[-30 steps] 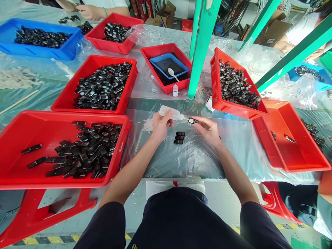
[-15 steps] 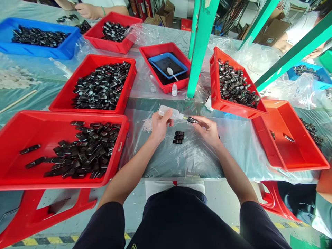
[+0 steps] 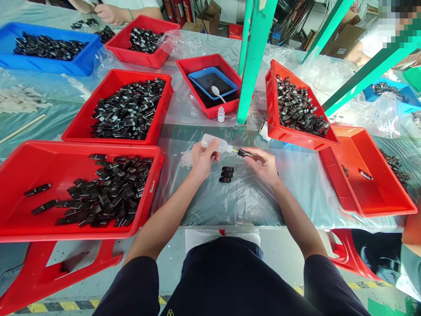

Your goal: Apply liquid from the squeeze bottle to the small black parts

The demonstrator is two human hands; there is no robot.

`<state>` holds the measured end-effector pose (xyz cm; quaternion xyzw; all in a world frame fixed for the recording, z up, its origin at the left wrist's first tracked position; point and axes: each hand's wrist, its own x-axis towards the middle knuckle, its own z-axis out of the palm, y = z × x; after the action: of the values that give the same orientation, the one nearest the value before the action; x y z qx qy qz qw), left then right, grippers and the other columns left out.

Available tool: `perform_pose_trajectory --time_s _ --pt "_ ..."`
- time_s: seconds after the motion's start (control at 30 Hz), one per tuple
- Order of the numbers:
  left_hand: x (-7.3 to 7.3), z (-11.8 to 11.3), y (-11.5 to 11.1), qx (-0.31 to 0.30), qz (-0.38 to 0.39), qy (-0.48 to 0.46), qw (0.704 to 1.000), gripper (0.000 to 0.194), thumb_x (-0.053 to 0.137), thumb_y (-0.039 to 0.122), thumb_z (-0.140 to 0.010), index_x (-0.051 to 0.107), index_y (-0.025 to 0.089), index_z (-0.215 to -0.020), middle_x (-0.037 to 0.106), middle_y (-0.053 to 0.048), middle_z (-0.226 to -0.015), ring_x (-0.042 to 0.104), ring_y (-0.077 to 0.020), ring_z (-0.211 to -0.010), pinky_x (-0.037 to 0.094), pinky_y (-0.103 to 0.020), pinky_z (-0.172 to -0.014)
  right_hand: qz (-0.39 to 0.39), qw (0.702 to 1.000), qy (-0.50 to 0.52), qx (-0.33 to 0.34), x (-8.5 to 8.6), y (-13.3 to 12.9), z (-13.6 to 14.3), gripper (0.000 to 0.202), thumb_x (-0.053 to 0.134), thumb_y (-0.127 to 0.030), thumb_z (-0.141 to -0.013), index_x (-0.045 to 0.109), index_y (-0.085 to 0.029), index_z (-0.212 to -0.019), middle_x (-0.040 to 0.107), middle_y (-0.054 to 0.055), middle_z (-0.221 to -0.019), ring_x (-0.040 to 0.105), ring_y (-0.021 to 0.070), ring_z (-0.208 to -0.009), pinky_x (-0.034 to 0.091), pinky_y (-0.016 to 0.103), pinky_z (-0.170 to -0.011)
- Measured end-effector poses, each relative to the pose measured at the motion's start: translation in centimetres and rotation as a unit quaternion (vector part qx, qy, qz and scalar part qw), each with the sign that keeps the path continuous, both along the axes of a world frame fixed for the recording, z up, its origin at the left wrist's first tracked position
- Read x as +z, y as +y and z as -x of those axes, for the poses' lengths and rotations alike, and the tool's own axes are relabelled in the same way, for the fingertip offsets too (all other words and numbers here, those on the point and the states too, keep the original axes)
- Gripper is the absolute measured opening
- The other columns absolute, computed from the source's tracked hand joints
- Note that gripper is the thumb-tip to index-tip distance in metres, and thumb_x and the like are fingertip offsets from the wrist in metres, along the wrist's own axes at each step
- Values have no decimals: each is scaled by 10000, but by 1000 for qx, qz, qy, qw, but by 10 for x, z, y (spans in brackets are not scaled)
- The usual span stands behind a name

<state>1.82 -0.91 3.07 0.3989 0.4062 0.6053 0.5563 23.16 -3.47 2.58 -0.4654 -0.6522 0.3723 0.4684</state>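
Tilted since a second ago, the black piece [image 3: 244, 153] pinched by the right hand [image 3: 264, 165], inside the near edge of the desk [image 3: 210, 208], faces the bottle [image 3: 213, 142] the left hand [image 3: 202, 161] grips, likely mid-dispensing, next needing steadiness.

A dark short-sleeved shirt [image 3: 226, 276] bears a small yellow mark [image 3: 170, 312].

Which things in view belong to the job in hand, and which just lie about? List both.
Job in hand:
- squeeze bottle, in the left hand
- small black part, in the right hand

Probably just lying about:
- white spoon
- thin stick
- cardboard box
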Motion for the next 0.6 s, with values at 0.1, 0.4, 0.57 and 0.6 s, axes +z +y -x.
perform_pose_trajectory --time_s 0.1,0.4,0.57,0.6 --pt "0 0 0 -3 -3 1 1000 540 881 672 -682 689 168 -709 538 23 -528 458 -74 -454 322 -239 -452 0 1000 0 7 1 1 -1 368 733 -547 -915 827 -265 -1132 804 59 -1035 593 152 -681 496 323 -617" --pt "-3 -1 2 -7 -14 -16 1000 511 872 659 -709 730 170 -750 566 12 -552 490 -92 -468 357 -250 -456 22 1000 8 2 0 2 1 415 752 -587 -889 812 -256 -1132 797 62 -1047 604 155 -689 494 326 -620" --pt "1 0 3 9 -1 -17 1000 492 864 646 -706 698 184 -740 571 16 -561 489 -91 -471 346 -248 -458 31 999 15 -6 -1 7 -4 452 766 -636 -869 792 -245 -1094 796 60 -998 656 180 -760 504 326 -649" --pt "2 0 3 18 9 -16 1000 487 857 640 -713 687 184 -728 563 16 -554 485 -90 -467 341 -250 -457 36 999 14 -12 -1 9 -6 473 760 -651 -869 785 -240 -1102 793 58 -973 665 186 -766 509 326 -654"
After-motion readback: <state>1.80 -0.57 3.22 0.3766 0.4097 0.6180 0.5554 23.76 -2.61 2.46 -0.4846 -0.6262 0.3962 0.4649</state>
